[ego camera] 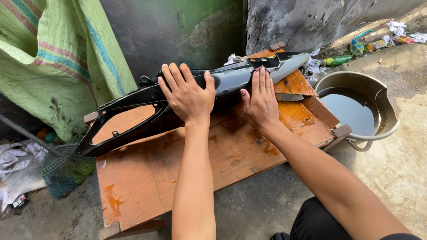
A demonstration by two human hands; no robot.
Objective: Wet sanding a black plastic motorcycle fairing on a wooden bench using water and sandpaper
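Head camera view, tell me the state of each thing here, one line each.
Glossy black plastic fairing panel: lying lengthwise on the table, pressed by both hands.
Low orange wooden table: upright, stained.
Round metal basin: holding water.
Left hand: flat on the panel.
Right hand: flat on the panel.

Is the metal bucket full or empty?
Partly full. The bucket beside the wooden table stands upright with dark water in it, its surface well below the rim.

Metal basin of water (379, 95); broom (62, 168); green sack (53, 53).
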